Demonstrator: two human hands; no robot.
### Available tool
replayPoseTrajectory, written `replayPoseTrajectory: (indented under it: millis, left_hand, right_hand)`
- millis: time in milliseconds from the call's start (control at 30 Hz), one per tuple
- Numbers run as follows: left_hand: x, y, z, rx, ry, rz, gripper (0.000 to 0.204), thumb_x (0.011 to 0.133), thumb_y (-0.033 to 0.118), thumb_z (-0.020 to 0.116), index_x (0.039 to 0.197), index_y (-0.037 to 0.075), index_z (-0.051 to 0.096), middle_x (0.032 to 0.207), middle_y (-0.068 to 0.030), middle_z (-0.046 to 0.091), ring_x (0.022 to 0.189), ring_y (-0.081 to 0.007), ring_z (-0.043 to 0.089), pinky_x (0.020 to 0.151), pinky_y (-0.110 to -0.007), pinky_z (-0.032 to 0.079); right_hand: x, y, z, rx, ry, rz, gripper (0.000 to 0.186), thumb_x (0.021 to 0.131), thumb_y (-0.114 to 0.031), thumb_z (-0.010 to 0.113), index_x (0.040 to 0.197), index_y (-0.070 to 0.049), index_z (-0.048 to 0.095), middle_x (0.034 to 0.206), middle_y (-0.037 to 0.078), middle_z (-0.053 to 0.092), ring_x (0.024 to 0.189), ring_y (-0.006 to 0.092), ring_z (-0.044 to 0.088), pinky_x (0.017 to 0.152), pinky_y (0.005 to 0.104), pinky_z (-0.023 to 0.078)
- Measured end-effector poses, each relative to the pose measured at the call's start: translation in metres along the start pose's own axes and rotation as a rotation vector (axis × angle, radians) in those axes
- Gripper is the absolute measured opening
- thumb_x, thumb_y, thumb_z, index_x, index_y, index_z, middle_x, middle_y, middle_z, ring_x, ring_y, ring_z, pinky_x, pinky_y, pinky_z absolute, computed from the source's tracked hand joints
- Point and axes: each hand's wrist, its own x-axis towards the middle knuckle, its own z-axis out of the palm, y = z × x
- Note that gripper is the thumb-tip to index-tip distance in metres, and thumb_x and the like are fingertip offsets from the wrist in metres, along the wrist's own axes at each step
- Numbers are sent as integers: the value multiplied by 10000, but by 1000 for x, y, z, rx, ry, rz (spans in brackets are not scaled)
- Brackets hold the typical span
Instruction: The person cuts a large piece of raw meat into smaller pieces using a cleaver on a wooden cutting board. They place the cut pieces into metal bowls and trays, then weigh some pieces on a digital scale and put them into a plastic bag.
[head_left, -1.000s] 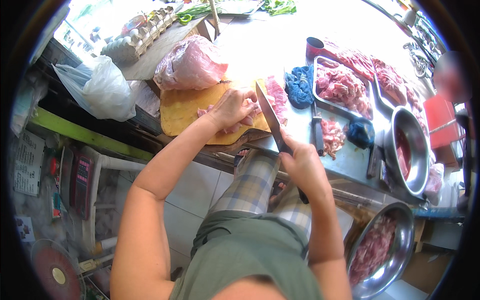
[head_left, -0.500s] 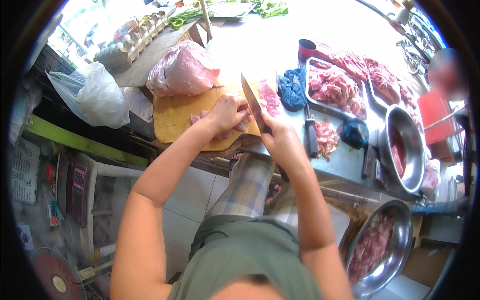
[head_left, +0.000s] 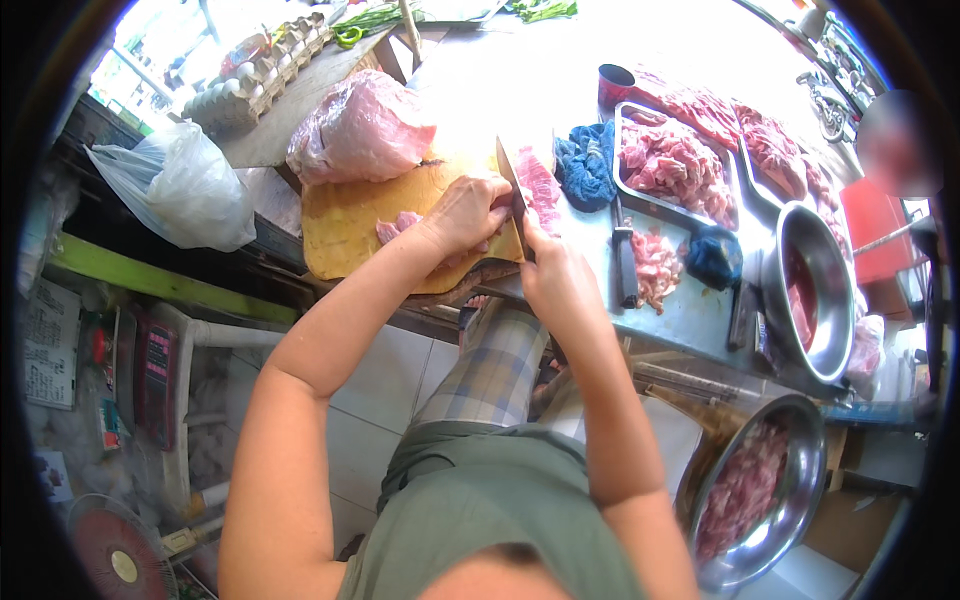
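- Right hand (head_left: 553, 268): closed around the handle of the knife (head_left: 511, 180); blade points away from the person, leaning slightly left.
- Left hand (head_left: 470, 212): fingers curled, over the pieces (head_left: 400, 224) on the board; fingertips right beside the blade. Can't tell from here how tightly they pinch, undersides hidden.
- Pieces: pink meat, on the near half of the board (head_left: 335, 230), partly under left hand and wrist.
- Joint (head_left: 362, 130): big, raw, at the far-left part of the board, beyond the left hand.
- Slab (head_left: 540, 188): pink, just right of the blade.
- Blue cloth (head_left: 585, 168): crumpled on the desk (head_left: 680, 322), right of the slab.
- Tray (head_left: 619, 160): right of the cloth, heaped with meat.
- Scraps (head_left: 656, 268): small pile on the desk, near side of the tray; a second knife, black handle (head_left: 624, 268), lies just left of them.
- Steel bowl (head_left: 843, 300): far right, tilted, red meat inside.
- Lower bowl (head_left: 808, 510): below desk level, more meat in it.
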Motion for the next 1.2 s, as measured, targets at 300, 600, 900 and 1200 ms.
replayPoseTrajectory:
  millis: [300,600,900,1200]
  left_hand:
    - [-37,16,-53,257,-208,-281,597,750,301,769,1196,-46,579,1192,-248,612,1161,-377,567,1007,-432,439]
    - [-9,21,-29,-105,-137,-447,303,758,-26,580,1059,-39,611,909,-232,687,882,-358,687,789,-417,540]
    - [-18,18,-15,74,41,-258,302,808,55,633,1100,-4,587,910,-247,654,920,-406,649,831,-453,522]
    - [-2,4,-4,-460,-40,-507,179,828,-97,622,977,0,605,778,-23,585,732,-107,608,662,-270,518]
  right_hand:
    - [-3,8,-30,-10,82,-12,494,846,-69,614,1340,-61,590,1022,285,667,920,406,681,822,422,527]
    - [-34,-7,-19,-220,-48,-36,530,869,-115,583,1398,-119,554,916,277,678,865,411,669,813,476,524]
    - [-38,8,-21,-89,-48,12,568,845,-64,578,1411,-75,528,953,297,666,910,425,662,843,471,512]
    - [-46,12,-11,590,-216,235,651,873,-29,632,1491,-52,431,691,49,594,512,121,554,485,307,461]
